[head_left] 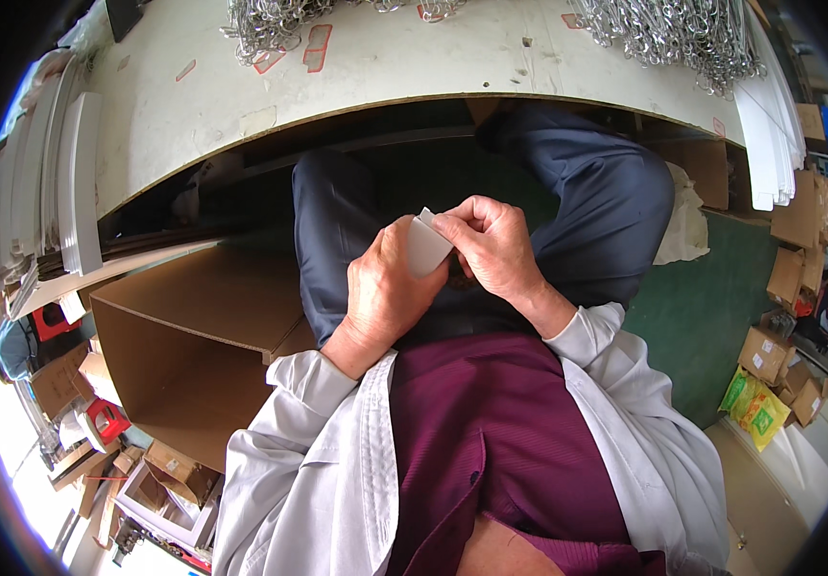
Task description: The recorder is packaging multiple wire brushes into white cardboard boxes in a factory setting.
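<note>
A small white carton (425, 252) is held above my lap, between my two hands. My left hand (381, 288) is wrapped around its body from the left. My right hand (496, 252) pinches the carton's upper end, thumb and forefinger at a small flap that sticks up there. The palm-side fingers of both hands are partly hidden. Beyond my knees stands a white worktable (404, 72). Heaps of shiny metal hooks (668, 34) lie along its far side, more of them at the right.
A large open cardboard box (193, 317) stands by my left leg. Flat white carton blanks (78, 182) are stacked at the table's left end, with more white blanks (767, 134) at its right end. Brown boxes (765, 355) and a green-yellow bag (754, 408) lie at the far right.
</note>
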Available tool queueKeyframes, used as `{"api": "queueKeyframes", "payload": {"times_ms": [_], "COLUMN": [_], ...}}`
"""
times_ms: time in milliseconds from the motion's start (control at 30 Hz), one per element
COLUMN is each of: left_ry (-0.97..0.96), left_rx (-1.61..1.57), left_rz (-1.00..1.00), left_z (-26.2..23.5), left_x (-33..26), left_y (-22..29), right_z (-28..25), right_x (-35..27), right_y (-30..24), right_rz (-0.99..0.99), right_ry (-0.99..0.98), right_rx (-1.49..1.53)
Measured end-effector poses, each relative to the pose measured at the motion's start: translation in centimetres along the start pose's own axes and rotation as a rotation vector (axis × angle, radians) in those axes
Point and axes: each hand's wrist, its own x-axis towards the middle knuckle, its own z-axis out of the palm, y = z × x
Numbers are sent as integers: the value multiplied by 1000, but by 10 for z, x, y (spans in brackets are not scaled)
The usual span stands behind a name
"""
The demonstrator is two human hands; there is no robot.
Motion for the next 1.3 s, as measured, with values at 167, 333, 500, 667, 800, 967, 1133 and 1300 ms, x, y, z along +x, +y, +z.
{"api": "queueKeyframes", "payload": {"times_ms": [167, 333, 500, 667, 800, 967, 1133, 1300], "left_ry": [-13, 28, 62, 54, 50, 114, 33, -398], "left_rx": [14, -27, -44, -50, -49, -33, 2, -443], "left_rz": [-13, -4, 64, 73, 64, 65, 24, -332], "left_z": [0, -3, -3, -3, -3, -6, -11, -79], "left_x": [0, 0, 1, 3, 6, 7, 3, -15], "left_y": [3, 2, -2, -6, -8, -10, -7, -31], "right_z": [5, 5, 1, 5, 11, 17, 18, 8], "right_x": [-2, -9, -14, -14, -15, -9, -10, 8], "right_y": [3, 1, 7, 16, 13, 6, 5, -17], "right_rz": [-139, -280, -326, -348, -401, -424, -276, -244], "right_ry": [54, 47, -80, -74, -86, -123, -122, -93], "right_rx": [-153, -261, -355, -283, -255, -320, -197, -48]}}
